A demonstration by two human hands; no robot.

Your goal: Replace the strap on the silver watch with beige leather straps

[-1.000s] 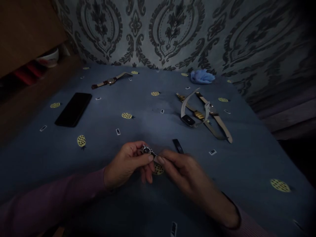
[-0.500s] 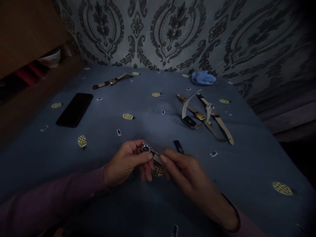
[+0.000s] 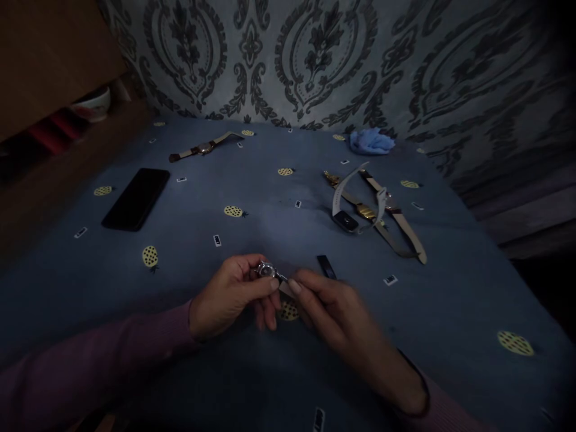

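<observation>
My left hand (image 3: 229, 297) pinches a small silver watch case (image 3: 266, 271) with a dark dial, just above the blue patterned cloth (image 3: 270, 204). Facing it, my right hand (image 3: 335, 312) grips the dark strap (image 3: 324, 266) fixed to the case; the strap's end sticks out behind the fingers. The fingertips of both hands meet at the case's right lug. Both sleeves are purple.
A black phone (image 3: 135, 198) lies at the left. Several watches (image 3: 373, 210) with pale and gold straps are piled at the right middle, and one more watch (image 3: 203, 147) lies far left. A blue cloth wad (image 3: 371, 141) sits by the patterned wall. A wooden shelf (image 3: 54, 120) stands left.
Both hands stay on the watch almost unmoved; my right fingers have shifted slightly along the strap by the case. The view has tilted a touch.
</observation>
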